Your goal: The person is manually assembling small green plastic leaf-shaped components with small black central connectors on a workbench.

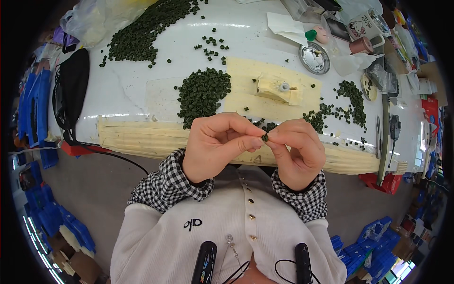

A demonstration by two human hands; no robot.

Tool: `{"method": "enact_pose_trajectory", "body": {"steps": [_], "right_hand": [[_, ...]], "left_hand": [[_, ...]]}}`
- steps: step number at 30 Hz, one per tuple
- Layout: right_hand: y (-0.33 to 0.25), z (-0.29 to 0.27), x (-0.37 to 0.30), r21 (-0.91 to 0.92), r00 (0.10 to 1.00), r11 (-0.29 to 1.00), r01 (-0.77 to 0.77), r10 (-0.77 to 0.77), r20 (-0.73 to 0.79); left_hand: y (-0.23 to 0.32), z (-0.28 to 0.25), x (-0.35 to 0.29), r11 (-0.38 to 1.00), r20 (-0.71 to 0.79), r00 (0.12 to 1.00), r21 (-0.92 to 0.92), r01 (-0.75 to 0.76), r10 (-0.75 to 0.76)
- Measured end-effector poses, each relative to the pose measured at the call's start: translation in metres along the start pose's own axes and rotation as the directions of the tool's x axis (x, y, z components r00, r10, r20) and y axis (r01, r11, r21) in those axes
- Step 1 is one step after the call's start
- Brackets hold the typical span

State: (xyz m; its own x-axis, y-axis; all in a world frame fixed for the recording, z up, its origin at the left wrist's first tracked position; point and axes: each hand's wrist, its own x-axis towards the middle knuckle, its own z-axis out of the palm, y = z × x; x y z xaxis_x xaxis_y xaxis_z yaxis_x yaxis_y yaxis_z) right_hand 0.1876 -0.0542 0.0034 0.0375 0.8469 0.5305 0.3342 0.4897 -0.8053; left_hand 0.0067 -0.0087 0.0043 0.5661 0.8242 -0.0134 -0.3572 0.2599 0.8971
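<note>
Between the fingertips of both hands, over the table's near edge, is a small dark green ring-like part point(265, 137). My left hand point(218, 144) pinches it from the left with thumb and forefinger. From the other side my right hand point(299, 146) grips it the same way, its fingers curled. Beyond my left hand lies a heap of small dark green parts point(203, 94). A small fixture block point(279, 90) with a metal pin stands on yellow tape beyond the hands. To its right are more scattered green parts point(351, 97).
A larger pile of green parts point(137, 40) spreads at the far left beside a clear plastic bag point(94, 23). At the right stand a round metal lid point(314, 58), a white mug point(366, 23) and a thread spool point(361, 45). A black bag point(73, 90) hangs at the left edge.
</note>
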Motion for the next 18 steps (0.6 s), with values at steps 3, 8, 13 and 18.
{"method": "enact_pose_trajectory", "body": {"steps": [3, 8, 13, 18], "right_hand": [[0.001, 0.000, 0.001, -0.044, 0.999, 0.998, 0.050, -0.050, 0.007], [0.002, 0.000, 0.003, -0.051, 0.997, 0.996, 0.075, -0.075, 0.001], [0.012, -0.009, 0.010, -0.114, 0.982, 0.993, -0.039, 0.016, -0.190], [0.021, -0.019, 0.041, -0.482, 0.985, 0.864, -0.144, 0.078, -0.155]], "left_hand": [[-0.001, -0.001, 0.000, 1.000, 0.003, 1.000, -0.008, -0.003, 0.003], [-0.003, -0.003, 0.002, 0.999, 0.008, 0.999, 0.007, -0.044, 0.044], [-0.002, -0.006, 0.001, 0.993, -0.026, 0.996, 0.077, -0.088, 0.090], [0.000, -0.003, 0.004, 0.983, -0.076, 0.987, 0.133, -0.131, 0.141]]}}
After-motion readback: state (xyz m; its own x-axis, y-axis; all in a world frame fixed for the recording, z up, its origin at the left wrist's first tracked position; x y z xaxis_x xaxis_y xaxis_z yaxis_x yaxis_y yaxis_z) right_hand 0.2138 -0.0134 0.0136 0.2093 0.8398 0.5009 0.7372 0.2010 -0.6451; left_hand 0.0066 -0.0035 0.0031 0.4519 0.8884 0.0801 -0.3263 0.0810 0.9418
